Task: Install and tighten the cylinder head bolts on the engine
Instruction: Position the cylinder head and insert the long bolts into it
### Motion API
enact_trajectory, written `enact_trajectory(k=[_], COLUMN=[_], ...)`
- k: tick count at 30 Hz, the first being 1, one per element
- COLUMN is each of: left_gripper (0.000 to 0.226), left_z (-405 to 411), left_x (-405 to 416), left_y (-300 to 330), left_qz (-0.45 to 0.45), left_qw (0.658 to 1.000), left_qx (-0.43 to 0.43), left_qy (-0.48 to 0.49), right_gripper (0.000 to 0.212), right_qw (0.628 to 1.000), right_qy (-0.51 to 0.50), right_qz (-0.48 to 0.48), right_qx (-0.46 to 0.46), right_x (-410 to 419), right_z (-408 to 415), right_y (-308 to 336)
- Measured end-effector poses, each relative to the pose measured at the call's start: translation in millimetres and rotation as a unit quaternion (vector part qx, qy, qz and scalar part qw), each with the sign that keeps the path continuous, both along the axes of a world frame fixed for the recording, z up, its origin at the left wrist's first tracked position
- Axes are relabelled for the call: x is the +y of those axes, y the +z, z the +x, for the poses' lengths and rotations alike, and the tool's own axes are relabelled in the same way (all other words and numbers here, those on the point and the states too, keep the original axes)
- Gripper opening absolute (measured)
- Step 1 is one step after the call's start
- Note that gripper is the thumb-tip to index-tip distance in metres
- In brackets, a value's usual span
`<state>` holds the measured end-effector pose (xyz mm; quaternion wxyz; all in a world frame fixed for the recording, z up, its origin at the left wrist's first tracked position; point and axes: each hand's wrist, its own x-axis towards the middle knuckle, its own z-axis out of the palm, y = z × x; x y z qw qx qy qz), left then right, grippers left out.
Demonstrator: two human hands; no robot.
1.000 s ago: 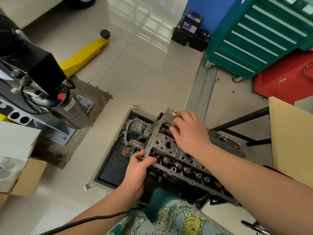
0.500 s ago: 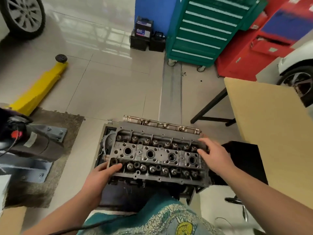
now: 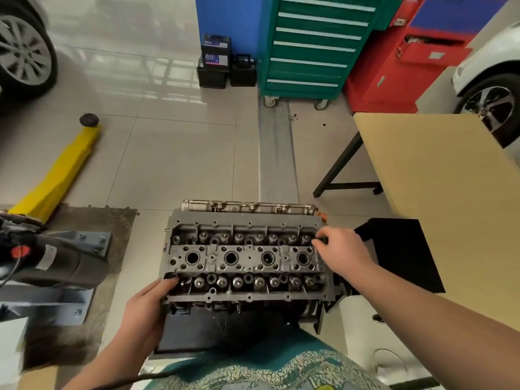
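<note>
A grey metal cylinder head (image 3: 247, 260) lies flat on the engine in front of me, with four large round holes along its middle and rows of valve springs on both long sides. My left hand (image 3: 146, 305) grips its near left corner, fingers curled over the edge. My right hand (image 3: 342, 249) holds the far right end, fingers curled onto the top face. No loose bolts or tools show on the head.
A tan table (image 3: 439, 198) with black legs stands to the right. A yellow lift arm (image 3: 56, 170) and a black motor unit (image 3: 56, 263) are at the left. A green drawer cabinet (image 3: 312, 46), red cabinet (image 3: 402, 57) and car batteries (image 3: 215, 63) stand behind. Car wheels show at both upper corners.
My view has swung round, so the head now lies square across me. My right hand slid from the head's left end to its right end. My left hand stays on the near left corner.
</note>
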<state>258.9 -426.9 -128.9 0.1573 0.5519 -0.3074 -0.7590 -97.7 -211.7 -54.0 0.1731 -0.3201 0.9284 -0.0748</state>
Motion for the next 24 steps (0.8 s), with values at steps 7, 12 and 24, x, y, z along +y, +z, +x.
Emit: enact_trajectory(k=[7,12,24], left_gripper=[0.014,0.017,0.015], left_z=[2,3,10], left_x=[-3,-6,-14], left_y=[0,-1,3], left_qz=[-0.006,-0.015,-0.047], left_qw=[1.000,1.000,0.994], left_qx=[-0.004,-0.009,-0.046], left_qy=[-0.001,-0.001,-0.093], right_gripper=[0.020,0.015,0.022], right_qw=[0.998,0.997,0.990], right_qy=[-0.037,-0.049,0.052], right_qz=[0.035,0.041,0.067], right_qx=[0.025,0.051,0.108], right_x=[-15,-18,-14], right_z=[5,11,9], right_y=[-2,-5,-13])
